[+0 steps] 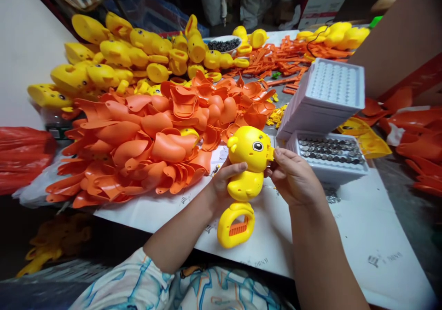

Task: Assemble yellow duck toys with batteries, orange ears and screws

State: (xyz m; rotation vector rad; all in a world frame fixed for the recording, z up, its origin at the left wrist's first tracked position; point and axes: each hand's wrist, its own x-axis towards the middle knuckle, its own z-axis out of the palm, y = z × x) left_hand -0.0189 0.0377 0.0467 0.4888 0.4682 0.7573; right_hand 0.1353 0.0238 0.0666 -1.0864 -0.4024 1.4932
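A yellow duck-shaped toy (247, 162) with a black eye and a ring handle holding an orange trigger (238, 228) stands upright in front of me. My left hand (224, 181) grips its body from the left, thumb across the neck. My right hand (293, 176) touches the front of the duck's head with its fingertips, where the beak mounts. Whether a small part lies between those fingers is hidden.
A heap of orange beak shells (155, 139) lies left of the toy, yellow duck bodies (113, 56) behind it. White trays of small metal button cells (328, 151) sit at right, stacked trays (328, 93) above. Orange trigger parts (276, 61) lie farther back. White paper (362, 236) covers the table.
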